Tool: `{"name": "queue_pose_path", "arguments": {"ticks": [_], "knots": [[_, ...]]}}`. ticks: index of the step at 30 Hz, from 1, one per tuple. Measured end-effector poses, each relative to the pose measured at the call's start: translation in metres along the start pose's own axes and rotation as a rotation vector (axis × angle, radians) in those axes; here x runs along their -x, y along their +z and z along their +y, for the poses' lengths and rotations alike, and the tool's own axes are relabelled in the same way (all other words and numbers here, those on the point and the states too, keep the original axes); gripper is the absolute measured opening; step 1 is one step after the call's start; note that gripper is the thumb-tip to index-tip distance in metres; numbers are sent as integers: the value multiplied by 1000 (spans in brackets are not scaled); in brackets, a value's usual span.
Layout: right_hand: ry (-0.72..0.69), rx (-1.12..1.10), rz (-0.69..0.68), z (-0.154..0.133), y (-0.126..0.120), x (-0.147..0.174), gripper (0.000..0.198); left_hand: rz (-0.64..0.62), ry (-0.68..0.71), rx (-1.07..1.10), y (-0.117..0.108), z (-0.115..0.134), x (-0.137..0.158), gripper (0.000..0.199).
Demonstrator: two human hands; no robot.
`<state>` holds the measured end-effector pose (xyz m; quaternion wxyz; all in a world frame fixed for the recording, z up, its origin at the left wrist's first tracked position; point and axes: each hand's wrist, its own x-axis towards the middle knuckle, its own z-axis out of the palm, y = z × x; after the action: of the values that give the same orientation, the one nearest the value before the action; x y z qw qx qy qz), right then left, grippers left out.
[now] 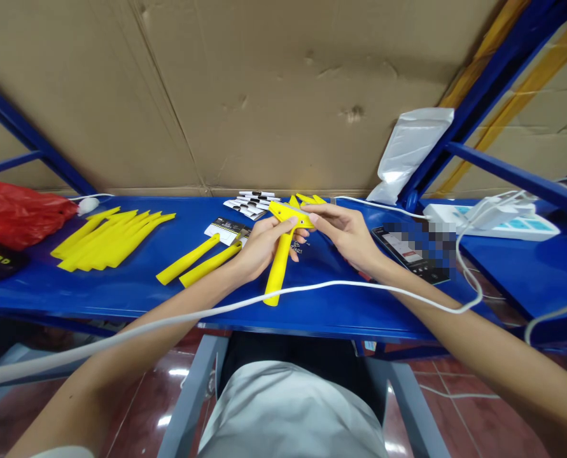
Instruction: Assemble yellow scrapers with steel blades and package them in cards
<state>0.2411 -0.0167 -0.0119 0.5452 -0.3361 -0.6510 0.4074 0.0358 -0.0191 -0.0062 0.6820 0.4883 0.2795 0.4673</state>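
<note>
A yellow T-shaped scraper (pixel 278 270) is held over the middle of the blue table, its long handle pointing down toward me. My left hand (pixel 259 249) is closed around its neck, with the thumb pressed on the flat head. At the right end of that head, the fingers of my right hand (pixel 344 230) pinch the edge. Dark screws or holes show on the head. Two yellow handles (pixel 188 259) lie beside my left hand, next to a black-and-white printed card (pixel 223 229). Behind the scraper are more yellow parts (pixel 309 198), partly hidden.
Several yellow scraper pieces (pixel 114 238) lie in a row at left, near a red plastic bag (pixel 23 213). Small black-and-white packs (pixel 249 203) sit at the back. A phone (pixel 410 251) and a power strip (pixel 493 219) are at right. A white cable (pixel 331 285) crosses before my arms.
</note>
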Motion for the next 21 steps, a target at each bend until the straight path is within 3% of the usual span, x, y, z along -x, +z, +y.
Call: {"name": "queue_pose_path", "arguments": {"ticks": [6,12,21], "knots": [[0,-15,-8,2,-1,0,29,4,-11,-17,2,2,1,19],[79,-218,-55,1,-1,-3,27,-30,-12,18,4,6,3,20],[68,-283,-105,0,-2,-1,37,-62,-41,92,4,16,6,17]]}}
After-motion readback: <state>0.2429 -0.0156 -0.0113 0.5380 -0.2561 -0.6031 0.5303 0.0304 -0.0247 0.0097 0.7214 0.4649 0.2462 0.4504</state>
